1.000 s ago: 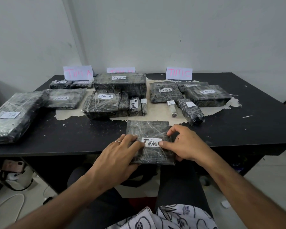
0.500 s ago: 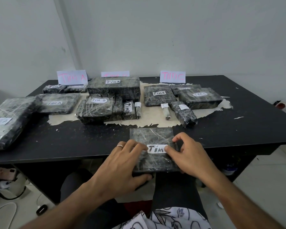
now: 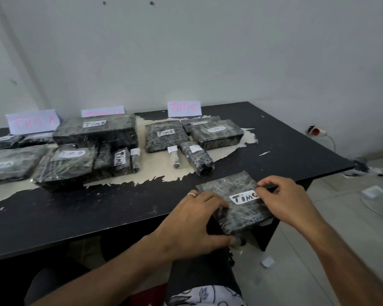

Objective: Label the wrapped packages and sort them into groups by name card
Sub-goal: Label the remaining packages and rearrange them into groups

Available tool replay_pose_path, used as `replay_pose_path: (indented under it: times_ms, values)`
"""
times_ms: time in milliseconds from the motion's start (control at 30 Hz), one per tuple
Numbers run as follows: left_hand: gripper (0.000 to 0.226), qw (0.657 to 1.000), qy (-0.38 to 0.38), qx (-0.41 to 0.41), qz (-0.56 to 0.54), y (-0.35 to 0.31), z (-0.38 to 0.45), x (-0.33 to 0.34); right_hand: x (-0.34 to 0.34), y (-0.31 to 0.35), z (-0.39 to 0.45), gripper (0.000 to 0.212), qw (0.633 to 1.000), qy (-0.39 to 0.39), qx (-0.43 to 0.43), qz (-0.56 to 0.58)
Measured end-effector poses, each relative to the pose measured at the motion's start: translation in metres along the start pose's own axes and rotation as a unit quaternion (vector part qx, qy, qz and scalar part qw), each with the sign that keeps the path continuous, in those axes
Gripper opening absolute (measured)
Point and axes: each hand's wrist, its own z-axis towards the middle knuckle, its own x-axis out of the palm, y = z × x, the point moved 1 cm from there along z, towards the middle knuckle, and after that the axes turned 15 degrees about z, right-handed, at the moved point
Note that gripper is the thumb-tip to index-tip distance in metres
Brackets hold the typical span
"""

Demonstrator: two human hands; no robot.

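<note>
While the flat black package wrapped in clear crinkled film (image 3: 232,202) lay square to the table edge a second before, it now sat turned clockwise and hung partly over the near edge of the black table (image 3: 119,208), at about five o'clock from the sorted piles. Its white paper label (image 3: 243,197), hand-lettered "TIMC", was stuck on top. The left hand (image 3: 192,219) kept its grip closed on the package's near-left corner, thumb curled under the overhang. The right hand (image 3: 283,199) pinched the label's right end and the far edge with a narrow grip, seemingly pressing the label flat. I judged the labelling nearly finished. The package belonged with the film-wrapped packages marked "TIMC" (image 3: 216,134) at twelve o'clock, in front of the white name card lettered in pink "TIMC" (image 3: 184,108). The "TIMB" group (image 3: 93,146) lay at ten o'clock.
</note>
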Motion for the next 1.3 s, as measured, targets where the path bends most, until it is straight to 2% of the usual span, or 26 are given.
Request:
replay_pose_path:
  times_ms: [200, 333, 500, 600, 767, 900, 1300]
  values:
    - [0.077, 1.000, 0.027, 0.011, 0.009, -0.005, 0.055, 0.014, -0.020, -0.016, 0.028, 0.018, 0.996, -0.088, 0.004, -0.006]
    - [0.081, 0.998, 0.040, 0.010, 0.038, -0.011, 0.083, 0.022, -0.019, -0.024, 0.043, 0.028, 0.994, -0.099, 0.002, -0.043]
    - [0.068, 0.992, 0.033, -0.024, 0.118, -0.012, 0.115, 0.027, -0.008, -0.026, 0.068, 0.046, 0.991, -0.109, -0.018, -0.079]
    - [0.059, 0.982, 0.033, -0.039, 0.182, -0.011, 0.129, 0.030, 0.002, -0.022, 0.083, 0.044, 0.990, -0.109, -0.039, -0.085]
    - [0.058, 0.969, 0.035, -0.064, 0.236, -0.004, 0.141, 0.032, 0.017, -0.024, 0.095, 0.039, 0.988, -0.125, -0.070, -0.063]
    - [0.054, 0.966, 0.037, -0.080, 0.242, 0.000, 0.144, 0.033, 0.025, -0.027, 0.100, 0.037, 0.985, -0.138, -0.089, -0.060]
    - [0.063, 0.972, 0.024, -0.088, 0.218, 0.011, 0.141, 0.033, 0.031, -0.025, 0.100, 0.041, 0.980, -0.141, -0.090, -0.110]
